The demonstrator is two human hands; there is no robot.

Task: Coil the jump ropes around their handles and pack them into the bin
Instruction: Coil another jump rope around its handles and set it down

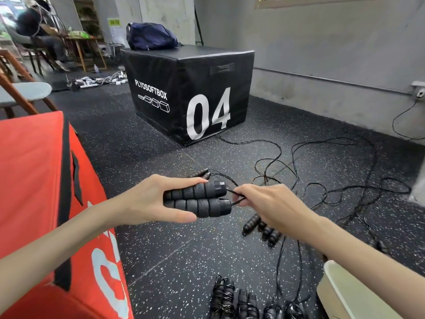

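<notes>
Left hand clamps two handles side by side; right hand pinches their cord. Right arm hides part of the bin, itself cut off at the frame's corner. Coiled ropes lie just beside it, open floor leftward.

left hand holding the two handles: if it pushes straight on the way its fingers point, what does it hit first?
Most likely the right hand, pinching the cord just past the paired handles that the left hand grips. Depth is unclear from one view.

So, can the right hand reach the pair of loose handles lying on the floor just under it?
Probably yes. The loose handles lie uncovered just below the right hand, but it pinches the rope of the pair the left hand holds, so it must let go first.
</notes>
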